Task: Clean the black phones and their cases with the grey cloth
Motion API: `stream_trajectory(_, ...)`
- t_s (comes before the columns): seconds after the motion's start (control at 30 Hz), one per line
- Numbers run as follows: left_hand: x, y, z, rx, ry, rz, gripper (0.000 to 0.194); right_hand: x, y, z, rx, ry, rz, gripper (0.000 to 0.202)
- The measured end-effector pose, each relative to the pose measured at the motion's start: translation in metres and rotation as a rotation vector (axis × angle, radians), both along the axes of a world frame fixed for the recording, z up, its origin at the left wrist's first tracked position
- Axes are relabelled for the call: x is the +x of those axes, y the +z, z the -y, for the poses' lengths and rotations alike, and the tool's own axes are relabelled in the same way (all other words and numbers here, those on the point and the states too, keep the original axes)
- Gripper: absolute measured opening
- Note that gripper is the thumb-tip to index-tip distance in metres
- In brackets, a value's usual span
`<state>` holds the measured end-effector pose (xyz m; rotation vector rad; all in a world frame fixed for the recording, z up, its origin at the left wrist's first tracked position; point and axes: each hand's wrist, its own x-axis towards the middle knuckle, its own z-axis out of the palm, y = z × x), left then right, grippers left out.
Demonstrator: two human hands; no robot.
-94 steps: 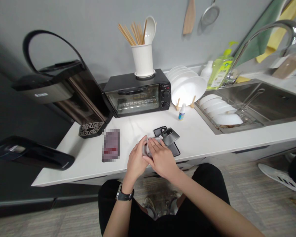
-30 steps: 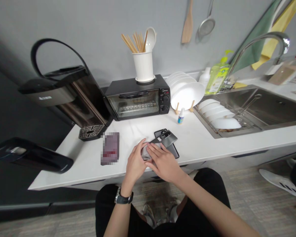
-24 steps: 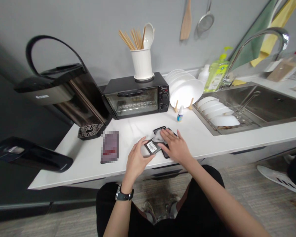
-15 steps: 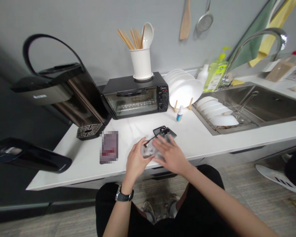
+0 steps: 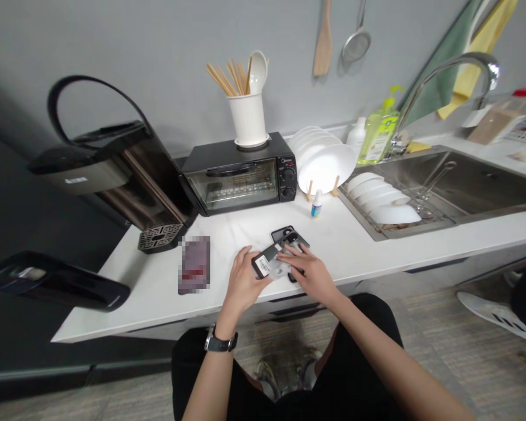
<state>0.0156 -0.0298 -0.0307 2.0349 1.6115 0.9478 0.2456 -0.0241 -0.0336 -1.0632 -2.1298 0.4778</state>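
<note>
My left hand (image 5: 244,279) grips the left end of a dark phone (image 5: 270,253) with a white label, low over the counter near its front edge. A pale cloth or wipe (image 5: 279,268) lies against the phone's near side. My right hand (image 5: 305,270) presses the pale piece, its fingers closed over it and partly hiding it. Just behind my right hand is a phone case or second phone (image 5: 283,233), and another dark phone partly shows beside it. A small white spray bottle (image 5: 316,204) stands upright behind them.
A toaster oven (image 5: 241,175) stands behind, with a drinks machine (image 5: 131,175) on the left. A blurred purple packet (image 5: 194,264) lies left of my hands. White plates (image 5: 326,166) and the sink (image 5: 456,193) are at the right.
The phone in my left hand now shows its dark surface and label, where the pale piece covered it before. My right hand has shifted slightly and is less blurred.
</note>
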Motion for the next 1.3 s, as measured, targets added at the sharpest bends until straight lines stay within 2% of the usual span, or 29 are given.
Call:
stream_trajectory(0.07, 0.003, 0.0, -0.002, -0.077, 0.015, 0.117, 0.067, 0.003, 0.0, -0.008, -0.03, -0.064, -0.113, 0.052)
stream_trajectory(0.13, 0.006, 0.001, -0.002, -0.155, 0.051, 0.253, 0.065, 0.005, 0.002, -0.013, -0.025, -0.074, -0.132, 0.052)
stream_trajectory(0.3, 0.003, 0.0, 0.001, -0.118, 0.141, 0.543, 0.039, 0.008, -0.004, -0.02, 0.017, -0.051, 0.088, 0.048)
stream_trajectory(0.47, -0.008, -0.004, 0.006, -0.049, 0.145, 0.579, 0.032, 0.014, -0.007, -0.048, -0.006, -0.192, 0.102, 0.046)
stream_trajectory(0.57, -0.009, -0.005, 0.009, -0.052, 0.109, 0.554, 0.029, 0.018, 0.0, -0.07, -0.014, -0.265, 0.05, 0.044)
stream_trajectory(0.63, -0.007, -0.003, 0.012, -0.061, 0.089, 0.52, 0.027, 0.02, 0.006, -0.076, -0.011, -0.331, 0.007, 0.045)
stream_trajectory(0.73, -0.001, 0.0, 0.018, -0.066, 0.078, 0.423, 0.026, 0.022, 0.014, -0.066, 0.009, -0.437, -0.064, 0.047)
stream_trajectory(0.8, 0.003, 0.003, 0.021, -0.069, 0.074, 0.342, 0.026, 0.021, 0.017, -0.051, 0.038, -0.443, -0.105, 0.048)
stream_trajectory(0.93, 0.01, 0.007, 0.023, -0.072, 0.037, 0.212, 0.021, 0.008, 0.023, -0.015, 0.195, -0.314, -0.028, 0.047)
stream_trajectory(1.07, 0.01, 0.002, 0.023, -0.031, -0.056, 0.128, 0.017, -0.03, 0.026, 0.022, 0.264, -0.169, 0.188, 0.044)
stream_trajectory(1.13, 0.008, -0.002, 0.022, 0.011, -0.075, 0.052, 0.016, -0.047, 0.024, 0.034, 0.278, -0.054, 0.251, 0.053)
stream_trajectory(1.2, 0.006, -0.005, 0.022, 0.036, -0.086, 0.005, 0.019, -0.05, 0.018, 0.036, 0.304, -0.009, 0.291, 0.063)
stream_trajectory(1.3, 0.007, -0.006, 0.023, 0.037, -0.095, 0.055, 0.023, -0.024, 0.012, 0.019, 0.319, -0.153, 0.309, 0.059)
